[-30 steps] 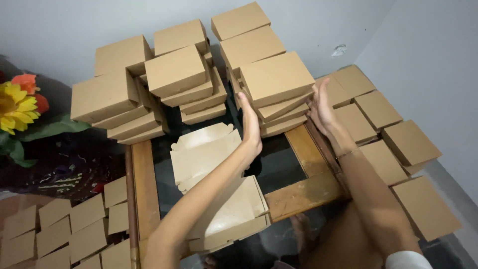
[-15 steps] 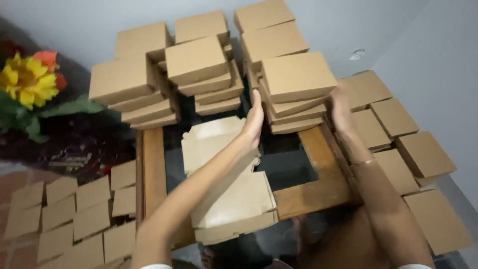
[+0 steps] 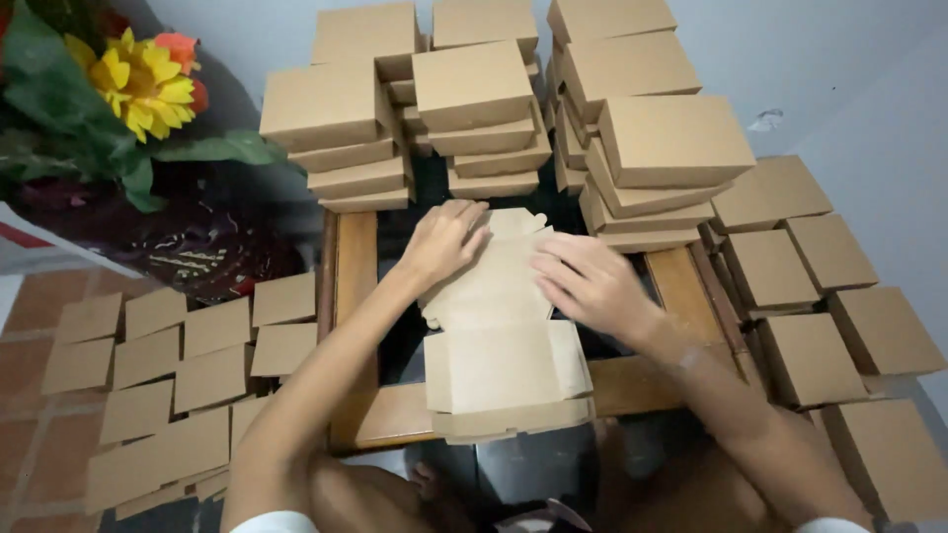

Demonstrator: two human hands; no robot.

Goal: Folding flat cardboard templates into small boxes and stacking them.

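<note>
Matt brown cardboard box blank (image 3: 504, 326), folded boxes (image 3: 474, 84), glossy wood-framed table (image 3: 355, 266)

the top stacks (image 3: 602, 20) and flowers (image 3: 59, 59) are cut off by the frame, the right hand (image 3: 588, 281) is blurred, and both hands hide part of the flat box (image 3: 499, 296) beneath them.

Flat unfolded brown cardboard box blank (image 3: 499, 326) lies on table.
</note>
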